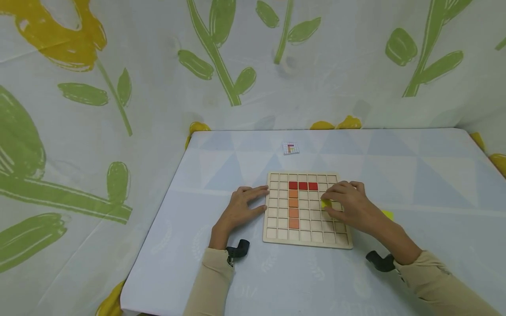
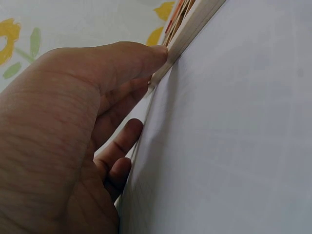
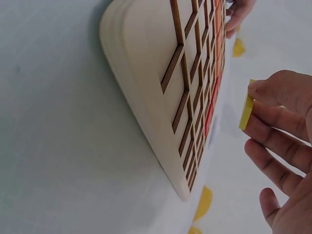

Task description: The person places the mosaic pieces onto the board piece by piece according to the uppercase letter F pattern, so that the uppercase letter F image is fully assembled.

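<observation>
A wooden grid board (image 1: 317,236) lies on the table. Three red tiles (image 1: 303,186) form a row near its top, and several orange tiles (image 1: 294,202) run down in a column below the leftmost red one. Fingertips and thumb of my left hand (image 1: 240,210) touch the board's left edge; the left wrist view shows the fingers fairly straight against its side. Between thumb and fingers, my right hand (image 1: 351,205) pinches a yellow square tile (image 3: 247,111) over the board's right part. In the right wrist view that tile is held above the grid, apart from it.
A small card (image 1: 290,148) with a coloured grid pattern lies beyond the board. More yellow (image 1: 388,214) shows on the table behind the right forearm, partly hidden. Black wrist devices (image 1: 238,249) sit on both wrists. A patterned curtain (image 1: 150,66) hangs behind and left of the table.
</observation>
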{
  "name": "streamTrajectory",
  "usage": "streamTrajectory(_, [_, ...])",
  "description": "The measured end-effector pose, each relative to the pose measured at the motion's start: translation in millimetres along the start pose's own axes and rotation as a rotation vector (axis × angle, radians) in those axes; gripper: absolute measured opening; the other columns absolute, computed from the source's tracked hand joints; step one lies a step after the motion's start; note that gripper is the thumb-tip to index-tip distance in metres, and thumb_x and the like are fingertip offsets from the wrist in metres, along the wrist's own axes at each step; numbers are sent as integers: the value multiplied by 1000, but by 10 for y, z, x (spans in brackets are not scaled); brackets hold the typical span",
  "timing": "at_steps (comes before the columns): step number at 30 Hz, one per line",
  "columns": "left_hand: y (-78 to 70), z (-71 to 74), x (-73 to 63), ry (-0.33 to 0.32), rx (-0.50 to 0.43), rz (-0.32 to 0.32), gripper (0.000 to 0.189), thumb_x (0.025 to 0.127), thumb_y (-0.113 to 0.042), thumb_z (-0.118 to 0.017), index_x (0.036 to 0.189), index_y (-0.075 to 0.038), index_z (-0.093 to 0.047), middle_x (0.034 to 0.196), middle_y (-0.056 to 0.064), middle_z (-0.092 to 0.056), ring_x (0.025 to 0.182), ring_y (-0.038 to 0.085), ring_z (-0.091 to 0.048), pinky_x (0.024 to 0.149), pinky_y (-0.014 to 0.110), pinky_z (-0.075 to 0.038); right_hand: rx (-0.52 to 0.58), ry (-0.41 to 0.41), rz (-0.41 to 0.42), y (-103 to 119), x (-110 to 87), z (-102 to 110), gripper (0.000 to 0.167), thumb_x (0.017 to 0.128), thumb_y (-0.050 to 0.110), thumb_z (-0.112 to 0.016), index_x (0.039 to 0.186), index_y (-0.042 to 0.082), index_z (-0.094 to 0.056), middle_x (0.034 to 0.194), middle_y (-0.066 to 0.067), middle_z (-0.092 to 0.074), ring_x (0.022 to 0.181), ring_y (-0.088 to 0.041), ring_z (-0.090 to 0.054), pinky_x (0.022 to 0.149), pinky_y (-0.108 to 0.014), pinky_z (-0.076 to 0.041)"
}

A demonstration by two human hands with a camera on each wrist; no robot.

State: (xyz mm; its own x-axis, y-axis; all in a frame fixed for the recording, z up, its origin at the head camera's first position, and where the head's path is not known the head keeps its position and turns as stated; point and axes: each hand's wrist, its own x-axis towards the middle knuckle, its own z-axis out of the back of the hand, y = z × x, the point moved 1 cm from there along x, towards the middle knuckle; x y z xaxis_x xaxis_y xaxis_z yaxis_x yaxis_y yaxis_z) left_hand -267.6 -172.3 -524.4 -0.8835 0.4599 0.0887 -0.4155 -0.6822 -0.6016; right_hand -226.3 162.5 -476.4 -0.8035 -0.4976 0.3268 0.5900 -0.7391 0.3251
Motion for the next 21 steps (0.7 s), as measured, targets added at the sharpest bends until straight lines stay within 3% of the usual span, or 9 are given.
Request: streamTrajectory(21, [27, -18, 6, -5, 13, -2, 49, 95, -39, -68, 141, -27, -60, 150, -19, -47, 132, 24, -40, 106, 48, -30, 32, 35, -28, 125, 140, -98, 19, 80, 11, -83, 98, 13, -76, 103, 0, -69, 109, -26, -56, 98, -59, -26])
